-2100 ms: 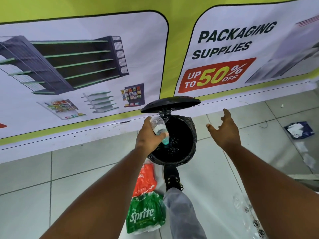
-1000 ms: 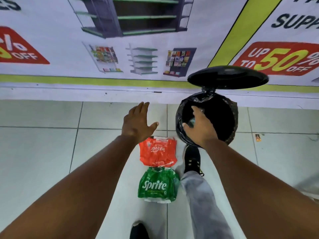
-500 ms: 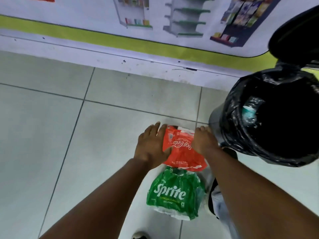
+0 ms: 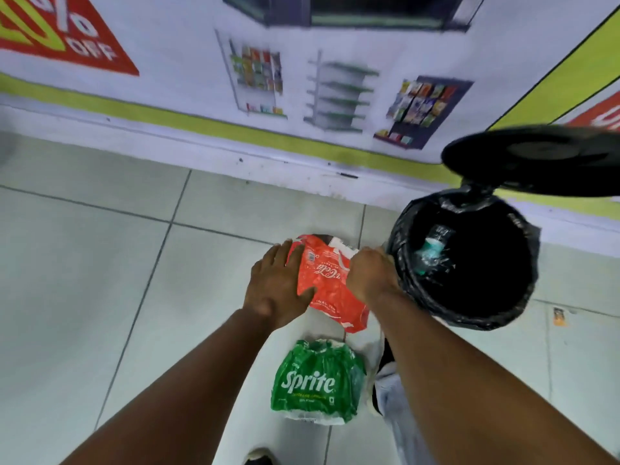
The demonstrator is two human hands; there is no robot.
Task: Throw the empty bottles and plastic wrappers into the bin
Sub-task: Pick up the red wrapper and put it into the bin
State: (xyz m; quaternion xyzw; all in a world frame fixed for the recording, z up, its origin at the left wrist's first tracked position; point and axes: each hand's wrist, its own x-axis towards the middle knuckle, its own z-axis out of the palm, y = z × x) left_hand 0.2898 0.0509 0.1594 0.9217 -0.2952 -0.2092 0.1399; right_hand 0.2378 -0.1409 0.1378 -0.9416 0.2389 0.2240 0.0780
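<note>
The red wrapper is held at the floor, left of the bin. The left hand lies on its left edge, fingers spread flat; the right hand is clenched on its right edge. A green wrapper lies nearer on the tiles. Inside the lined bin, lid raised, rests a bottle.

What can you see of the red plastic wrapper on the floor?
The red plastic wrapper is thin crinkled film with white script lettering and a white barcode patch. It lies crumpled on the tiled floor, beside the bin. The left hand presses its left edge; the right hand grips its right side.
</note>
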